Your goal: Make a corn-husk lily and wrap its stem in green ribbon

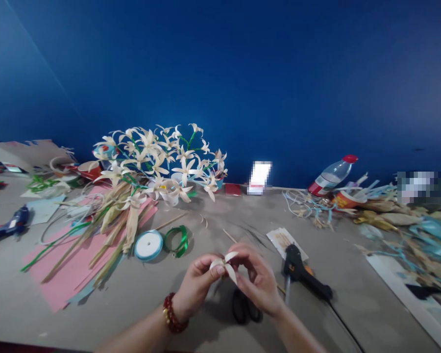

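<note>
Between my two hands is a small cream-white flower point(229, 268) with narrow curved petals, held above the table. My left hand point(200, 279) pinches it from the left between thumb and fingers, a red bead bracelet on that wrist. From the other side, the fingers of my right hand point(257, 279) close on a petal; the fingertips are partly hidden. Black-handled scissors point(247, 308) lie below the hands, partly covered by the right one. To the right, a black glue gun point(305, 274) rests with its nozzle end on a small pale card point(279, 239).
Many similar flowers point(158, 157) on green stems stand at the back left. Dried husks point(112, 225) lie on pink paper point(61, 274). Beside them are a blue-white spool point(149, 245) and green ribbon point(177, 241). A tilted bottle point(332, 174) and a blue glue gun point(12, 223) flank the table.
</note>
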The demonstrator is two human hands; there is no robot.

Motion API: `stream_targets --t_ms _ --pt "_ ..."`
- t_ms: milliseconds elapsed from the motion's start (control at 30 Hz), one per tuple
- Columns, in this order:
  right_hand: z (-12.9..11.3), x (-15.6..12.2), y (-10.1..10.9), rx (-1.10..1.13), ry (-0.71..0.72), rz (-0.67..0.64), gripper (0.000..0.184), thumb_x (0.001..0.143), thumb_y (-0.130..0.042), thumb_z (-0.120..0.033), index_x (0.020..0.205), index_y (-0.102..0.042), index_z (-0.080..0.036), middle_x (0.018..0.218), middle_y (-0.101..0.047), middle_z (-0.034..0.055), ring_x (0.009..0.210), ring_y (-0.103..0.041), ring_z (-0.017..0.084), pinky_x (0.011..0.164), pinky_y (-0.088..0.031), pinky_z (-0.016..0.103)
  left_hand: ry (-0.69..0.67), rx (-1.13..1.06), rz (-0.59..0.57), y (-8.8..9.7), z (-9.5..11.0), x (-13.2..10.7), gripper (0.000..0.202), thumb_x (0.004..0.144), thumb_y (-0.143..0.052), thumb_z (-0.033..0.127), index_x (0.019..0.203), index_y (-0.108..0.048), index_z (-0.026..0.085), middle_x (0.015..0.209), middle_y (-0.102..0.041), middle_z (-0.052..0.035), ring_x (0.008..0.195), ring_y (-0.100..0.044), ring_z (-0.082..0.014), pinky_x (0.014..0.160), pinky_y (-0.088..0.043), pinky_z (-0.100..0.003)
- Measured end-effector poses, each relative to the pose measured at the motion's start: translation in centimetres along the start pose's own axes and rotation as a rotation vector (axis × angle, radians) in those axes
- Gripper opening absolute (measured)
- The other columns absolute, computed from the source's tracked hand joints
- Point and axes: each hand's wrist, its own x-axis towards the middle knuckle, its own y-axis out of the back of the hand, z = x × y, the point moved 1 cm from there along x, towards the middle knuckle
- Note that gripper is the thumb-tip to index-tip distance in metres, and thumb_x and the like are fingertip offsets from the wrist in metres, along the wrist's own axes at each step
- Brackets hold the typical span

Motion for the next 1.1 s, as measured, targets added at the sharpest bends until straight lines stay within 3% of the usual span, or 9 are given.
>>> stream_targets --t_ms 100,267,400,467,600,733,800,967,1100 --pt "0.1 0.1 -0.1 0.025 -0.057 0.053 0.01 0.092 -0.059 -0.029 0.1 -0.064 -0.024 0.096 -0.058 0.0054 0.075 -0.057 0.015 0.064 -0.05 0.025 -0.037 -0.025 0.053 -0.1 0.2 0.3 0.012 0.071 -0.082 0.029 0.074 -0.076 0.018 0.073 -0.067 -0.0009 0.071 -0.056 -0.0123 0.074 -0.043 -0.024" --pt "0.6 0.2 -0.5 -0.015 -0.13 0.132 0.013 0.094 -0.057 -0.033 0.094 -0.063 -0.021 0.095 -0.057 0.005 0.073 -0.056 0.014 0.062 -0.048 0.024 -0.145 0.024 0.059 -0.1 0.8 0.7 0.008 0.074 -0.079 0.025 0.071 -0.076 0.018 0.094 -0.062 -0.0046 0.09 -0.057 -0.0163 0.082 -0.044 -0.026" --pt "0.4 0.2 -1.2 -0.028 -0.161 0.04 0.015 0.093 -0.057 -0.033 0.094 -0.066 -0.021 0.095 -0.061 0.0051 0.078 -0.058 0.015 0.065 -0.049 0.023 -0.137 -0.015 0.132 0.2 1.2 0.9 0.014 0.068 -0.083 0.027 0.066 -0.074 0.017 0.107 -0.06 -0.0059 0.101 -0.057 -0.0184 0.086 -0.045 -0.025" --pt "0.3 0.2 -1.7 0.006 -0.214 -0.026 0.018 0.093 -0.057 -0.035 0.093 -0.067 -0.02 0.09 -0.063 0.0041 0.075 -0.058 0.015 0.064 -0.049 0.023 -0.082 -0.053 0.122 0.1 1.3 1.0 0.015 0.066 -0.084 0.028 0.066 -0.074 0.017 0.112 -0.061 -0.0055 0.097 -0.059 -0.0178 0.083 -0.048 -0.025" --pt "0.6 0.0 -2.1 0.106 -0.314 -0.016 0.024 0.088 -0.061 -0.042 0.087 -0.068 -0.02 0.079 -0.061 0.0013 0.065 -0.054 0.013 0.058 -0.048 0.022 0.012 -0.137 0.032 -0.2 1.2 0.8 0.016 0.067 -0.084 0.029 0.069 -0.073 0.017 0.098 -0.064 -0.0038 0.076 -0.061 -0.0145 0.066 -0.051 -0.025" --pt "1.5 -0.3 -2.4 0.208 -0.403 0.027 0.027 0.081 -0.069 -0.046 0.081 -0.064 -0.019 0.079 -0.061 0.0007 0.059 -0.051 0.011 0.051 -0.046 0.021 0.05 -0.172 -0.021 -0.5 1.2 0.7 0.016 0.069 -0.082 0.029 0.07 -0.072 0.017 0.085 -0.065 -0.0037 0.07 -0.061 -0.0158 0.057 -0.051 -0.025" --pt "1.7 -0.4 -2.4 0.201 -0.39 0.053 0.026 0.081 -0.069 -0.044 0.079 -0.061 -0.019 0.077 -0.061 0.0001 0.055 -0.049 0.01 0.049 -0.044 0.02 0.034 -0.156 -0.022 -0.6 1.3 0.7 0.014 0.07 -0.081 0.028 0.071 -0.072 0.017 0.09 -0.066 -0.0045 0.073 -0.062 -0.0159 0.059 -0.052 -0.025" --pt "1.2 -0.4 -2.4 -0.064 -0.231 0.113 0.015 0.086 -0.062 -0.029 0.075 -0.059 -0.019 0.069 -0.059 -0.0007 0.061 -0.052 0.013 0.058 -0.045 0.022 -0.037 -0.101 0.025 -0.4 1.1 0.8 0.01 0.072 -0.08 0.022 0.078 -0.075 0.017 0.104 -0.068 -0.0057 0.092 -0.066 -0.019 0.089 -0.05 -0.032" --pt "1.1 -0.6 -2.3 -0.173 -0.16 0.157 0.013 0.086 -0.059 -0.024 0.074 -0.058 -0.019 0.068 -0.057 -0.0013 0.059 -0.05 0.012 0.057 -0.043 0.022 -0.04 -0.108 0.051 -0.3 0.8 0.8 0.009 0.071 -0.08 0.018 0.077 -0.074 0.018 0.1 -0.069 -0.0039 0.09 -0.068 -0.0185 0.089 -0.05 -0.031"
